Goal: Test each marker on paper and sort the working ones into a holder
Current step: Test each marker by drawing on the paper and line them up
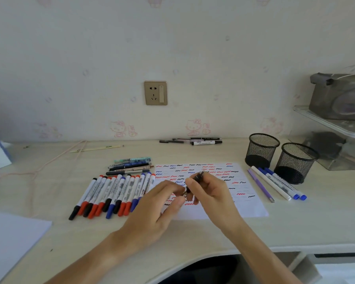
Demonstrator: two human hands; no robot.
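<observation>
My right hand (210, 188) grips a dark pen (197, 177) above the test paper (252, 203), which is covered in red, blue and black squiggles. My left hand (162, 203) pinches the pen's lower end, where a small cap or tip sits between finger and thumb. A row of red, blue and black markers (115, 193) lies left of the paper, with several pens (131, 166) stacked behind it. Two black mesh holders (261, 150) (296, 162) stand at the right. Beside them lie three blue-capped markers (279, 183) and a purple pen (260, 185).
More pens and a white marker (206, 142) lie by the wall at the back. A pencil (96, 148) and a pink cord (55, 158) are at the back left. White sheets (12, 234) sit at the front left. A clear shelf (332, 124) with bags stands at the right.
</observation>
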